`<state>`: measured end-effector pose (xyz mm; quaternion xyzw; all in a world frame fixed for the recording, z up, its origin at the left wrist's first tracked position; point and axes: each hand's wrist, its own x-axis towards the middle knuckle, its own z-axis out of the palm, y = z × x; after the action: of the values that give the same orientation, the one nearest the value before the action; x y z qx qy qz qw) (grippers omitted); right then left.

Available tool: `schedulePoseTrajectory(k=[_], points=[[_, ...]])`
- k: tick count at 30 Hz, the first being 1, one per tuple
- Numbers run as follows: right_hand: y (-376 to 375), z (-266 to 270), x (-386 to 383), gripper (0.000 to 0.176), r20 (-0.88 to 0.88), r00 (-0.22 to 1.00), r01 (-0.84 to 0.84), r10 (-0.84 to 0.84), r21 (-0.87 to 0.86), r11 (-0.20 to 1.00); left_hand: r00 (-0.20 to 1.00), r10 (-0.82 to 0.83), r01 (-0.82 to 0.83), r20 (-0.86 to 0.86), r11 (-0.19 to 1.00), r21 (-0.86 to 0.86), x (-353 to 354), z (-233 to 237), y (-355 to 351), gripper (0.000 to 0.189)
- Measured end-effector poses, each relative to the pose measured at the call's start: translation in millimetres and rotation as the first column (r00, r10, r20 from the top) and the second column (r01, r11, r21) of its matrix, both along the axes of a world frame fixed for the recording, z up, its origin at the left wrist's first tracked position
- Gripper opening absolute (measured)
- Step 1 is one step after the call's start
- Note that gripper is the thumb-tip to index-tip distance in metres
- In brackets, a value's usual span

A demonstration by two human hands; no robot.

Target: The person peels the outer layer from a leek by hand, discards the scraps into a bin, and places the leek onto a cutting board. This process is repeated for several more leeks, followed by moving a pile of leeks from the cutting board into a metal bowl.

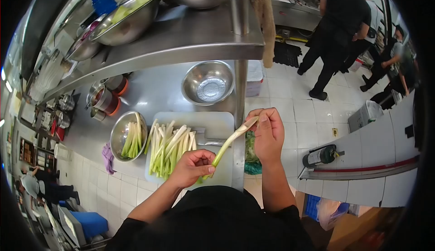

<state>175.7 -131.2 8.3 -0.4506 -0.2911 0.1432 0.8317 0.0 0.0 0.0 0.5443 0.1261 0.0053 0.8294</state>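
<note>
My left hand (195, 166) grips the green lower end of a leek stalk (228, 145) above the cutting board's right part. My right hand (267, 133) pinches the white upper end, past the board's right edge. Many cut stalks (170, 147) lie in a pile on the white cutting board (219, 120). A cleaver (206, 140) lies flat on the board, partly hidden by the pile and the held stalk. Left of the board, a metal bowl (118, 135) holds more stalks. Behind it stands a perforated metal bowl (208, 82) with nothing in it.
A steel shelf (181, 38) with bowls overhangs the counter, its post (241, 83) rising behind the board. Containers with reddish liquid (105, 100) stand at the back left. A purple cloth (108, 158) hangs at the counter's edge. Several people (335, 29) stand at the upper right.
</note>
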Motion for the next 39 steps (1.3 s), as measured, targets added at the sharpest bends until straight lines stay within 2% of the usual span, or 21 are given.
schedulePoseTrajectory(k=[2, 5, 9, 11, 13, 15, 17, 20, 21, 23, 24, 25, 26, 27, 28, 30, 33, 36, 37, 38, 39], points=[[5, 7, -4, 0.013, -0.16, 0.986, -0.022, 0.042, 0.128, 0.991, 1.0, 0.008, -0.007, 0.017, 1.0, -0.029, -1, 3, 4, 0.019], [0, 2, 3, 0.013, -0.188, 0.982, 0.023, 0.01, 0.172, 0.985, 1.0, -0.024, 0.024, 0.008, 1.0, -0.009, 8, 0, -6, 0.02], [3, -7, -1, 0.014, -0.154, 0.985, 0.095, -0.079, 0.1, 0.99, 0.998, -0.064, 0.064, 0.001, 0.997, 0.037, 14, 0, -13, 0.018], [3, -11, -3, 0.015, -0.132, 0.987, 0.09, -0.087, 0.017, 0.996, 0.987, -0.114, 0.132, -0.117, 0.977, 0.165, 15, 10, -18, 0.017], [2, -14, -1, 0.016, -0.142, 0.986, 0.098, -0.092, 0.033, 0.995, 0.983, -0.14, 0.159, -0.122, 0.973, 0.165, 16, 11, -21, 0.017], [-5, -13, 9, 0.016, -0.043, 0.957, 0.287, -0.288, -0.009, 0.958, 0.979, -0.163, 0.183, -0.126, 0.97, 0.163, 17, 10, -19, 0.017], [-15, -19, 34, 0.018, -0.114, 0.926, 0.375, -0.361, 0.153, 0.914, 0.977, -0.174, 0.2, -0.121, 0.948, 0.249, 18, 8, -12, 0.019], [-46, -10, 60, 0.02, -0.196, 0.894, 0.427, -0.402, 0.106, 0.898, 0.975, -0.137, 0.177, -0.176, 0.956, 0.235, 15, 10, -8, 0.018], [-53, -11, 63, 0.02, -0.161, 0.908, 0.396, -0.386, 0.036, 0.918, 0.975, -0.134, 0.174, -0.175, 0.956, 0.236, 15, 7, -7, 0.018], [-55, -14, 60, 0.021, -0.125, 0.923, 0.363, -0.364, -0.034, 0.931, 0.988, -0.098, 0.096, -0.115, 0.995, -0.026, 16, -2, -5, 0.02], [-53, -18, 52, 0.022, -0.08, 0.957, 0.266, -0.279, -0.139, 0.954, 0.989, -0.097, 0.095, -0.114, 0.995, -0.028, 16, -2, -6, 0.02], [-50, -23, 43, 0.023, -0.046, 0.981, 0.17, -0.186, -0.247, 0.954, 0.988, -0.125, 0.111, -0.089, 0.982, -0.15, 17, -1, -7, 0.022], [-47, -28, 33, 0.024, -0.035, 0.996, 0.073, -0.084, -0.238, 0.968, 0.987, -0.151, 0.129, -0.061, 0.955, -0.268, 18, 0, -7, 0.024], [-44, -32, 25, 0.026, -0.022, 1.0, -0.024, 0.02, -0.23, 0.973, 0.987, -0.151, 0.13, -0.059, 0.955, -0.268, 18, -1, -8, 0.024], [-41, -31, 17, 0.026, -0.02, 1.0, -0.024, 0.019, -0.229, 0.973, 0.984, -0.172, 0.147, -0.044, 0.928, -0.342, 19, -2, -8, 0.025], [-37, -26, 5, 0.019, -0.065, 0.981, -0.193, 0.184, -0.197, 0.961, 0.981, -0.194, 0.163, -0.033, 0.896, -0.412, 18, -2, -8, 0.026], [-34, -23, 1, 0.016, -0.05, 0.982, -0.188, 0.181, -0.209, 0.96, 0.98, -0.195, 0.163, -0.035, 0.893, -0.419, 16, -2, -8, 0.027], [-29, -23, -1, 0.01, -0.073, 0.994, -0.103, 0.085, -0.298, 0.949, 0.989, -0.146, 0.13, -0.033, 0.944, -0.303, 14, 1, -10, 0.026], [-27, -23, -2, 0.01, -0.067, 0.995, -0.089, 0.072, -0.299, 0.95, 0.993, -0.098, 0.093, -0.071, 0.993, -0.071, 14, 4, -12, 0.026], [-26, -25, -3, 0.009, -0.044, 0.998, -0.056, 0.044, -0.338, 0.939, 0.994, -0.049, 0.064, -0.093, 0.984, 0.163, 15, 6, -14, 0.025], [-25, -25, -6, 0.008, -0.023, 1.0, -0.018, 0.01, -0.378, 0.926, 0.993, -0.076, 0.09, -0.091, 0.983, 0.158, 16, 6, -14, 0.025]])
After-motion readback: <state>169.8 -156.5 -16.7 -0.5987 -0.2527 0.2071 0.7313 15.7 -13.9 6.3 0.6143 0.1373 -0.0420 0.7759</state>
